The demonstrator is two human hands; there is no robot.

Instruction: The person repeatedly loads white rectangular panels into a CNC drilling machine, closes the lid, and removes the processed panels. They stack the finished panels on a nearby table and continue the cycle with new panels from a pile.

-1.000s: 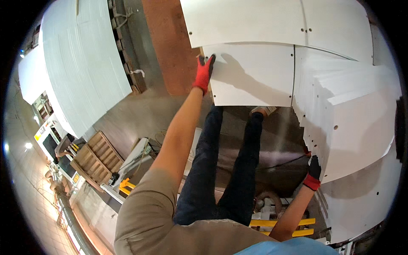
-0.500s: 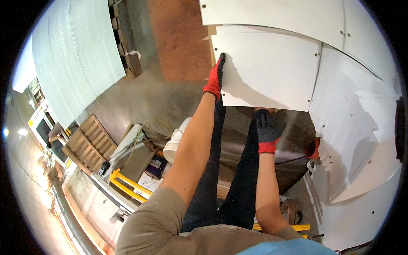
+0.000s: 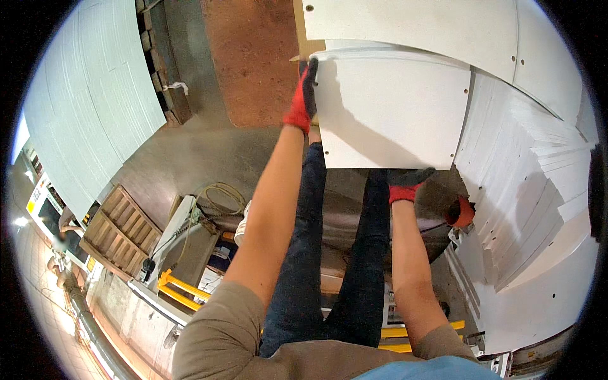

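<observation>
Grey floor; white panel, long axis sideways.

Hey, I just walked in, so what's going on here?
Someone is handling a white panel. Their gloved left hand is at its left edge, and their gloved right hand is at the edge nearest the body. More white panels are stacked to the right, and a pale stack stands off to the left.

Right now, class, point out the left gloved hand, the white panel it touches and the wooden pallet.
Left gloved hand (image 3: pixel 304 98), head view: its middle.
White panel (image 3: pixel 394 109), head view: upper face.
Wooden pallet (image 3: pixel 122 232), head view: centre bar.
</observation>
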